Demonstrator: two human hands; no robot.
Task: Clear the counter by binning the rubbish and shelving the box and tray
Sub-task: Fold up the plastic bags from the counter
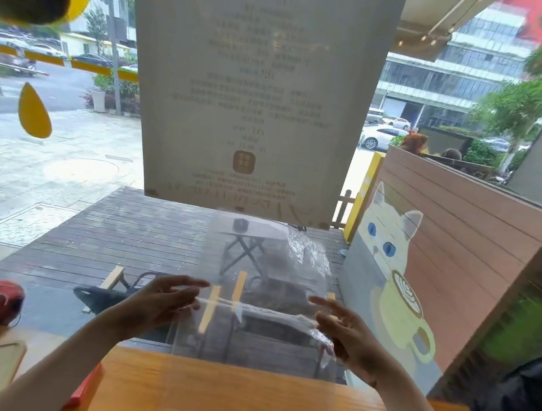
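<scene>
Wooden table [218, 391] by the window: my left hand [157, 303] and right hand [347, 336] pinch a clear plastic bag [265, 269] above its far edge, so I'd gather it tightly before binning.

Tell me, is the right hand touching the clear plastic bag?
Touching. The head view shows the right hand pinching the clear plastic bag at its twisted edge.

Clear crumpled plastic bag [257, 288] held upright above wooden counter [218, 391].
</scene>
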